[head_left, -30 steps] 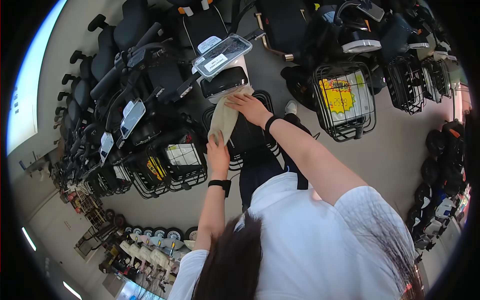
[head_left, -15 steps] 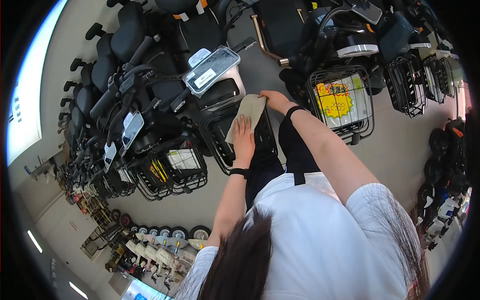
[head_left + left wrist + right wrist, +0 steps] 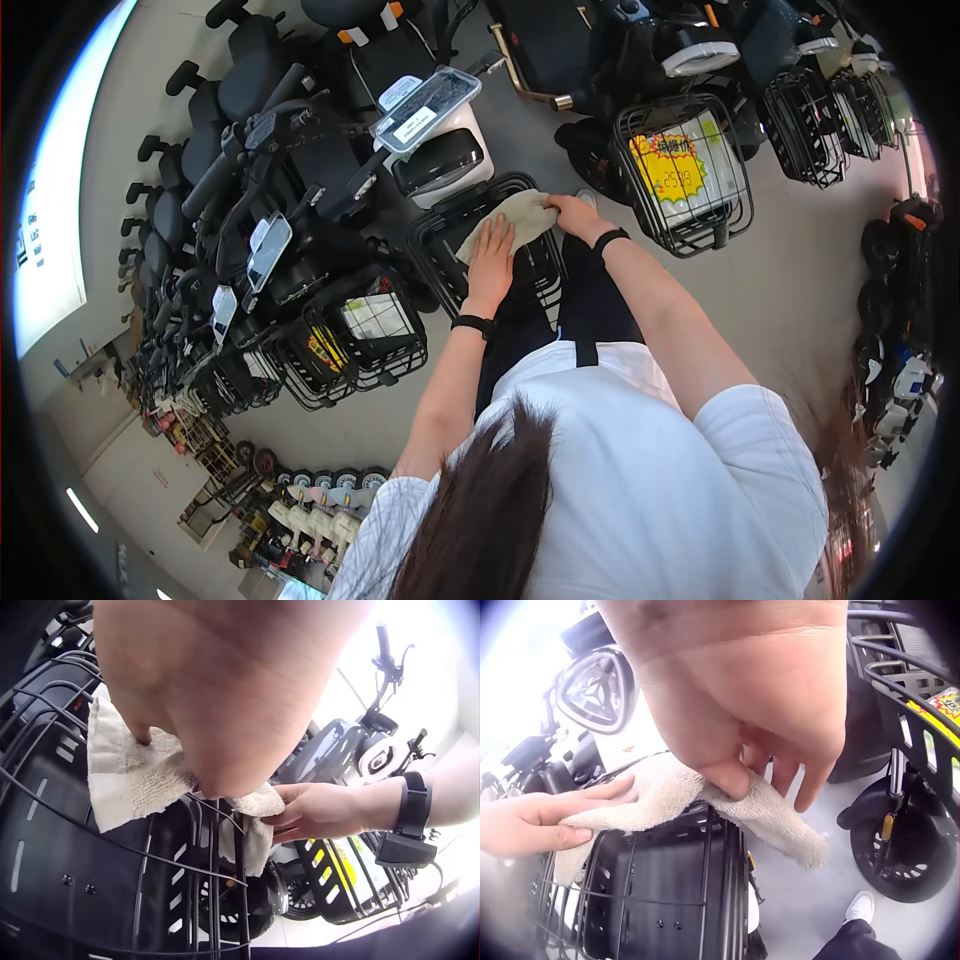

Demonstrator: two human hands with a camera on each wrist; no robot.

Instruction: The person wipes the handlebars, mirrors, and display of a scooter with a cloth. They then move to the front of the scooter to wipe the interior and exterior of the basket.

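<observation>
A beige terry cloth (image 3: 513, 222) lies over the upper part of a black wire basket (image 3: 428, 262) at the front of a white scooter (image 3: 455, 160). My left hand (image 3: 490, 268) holds the cloth's left part, its fingers extended over the fabric and its thumb at the near edge. At the basket's right rim, my right hand (image 3: 577, 214) pinches the cloth between thumb and fingers. The right wrist view shows the cloth's free end (image 3: 806, 844) hanging outside the rim, past my right hand (image 3: 757, 750). Inside the basket is a dark slotted panel (image 3: 75, 847).
Another basket with a yellow price sign (image 3: 672, 170) stands to the right, above a black front wheel (image 3: 904, 847). More scooters with baskets (image 3: 375, 325) line the left. A film-wrapped display (image 3: 430, 110) sits above the headlight. One white shoe (image 3: 860, 906) shows on the floor.
Both hands and the cloth have moved from beside the headlight down and right onto the basket. The right hand has gone from lying flat on the cloth to pinching its right end.
</observation>
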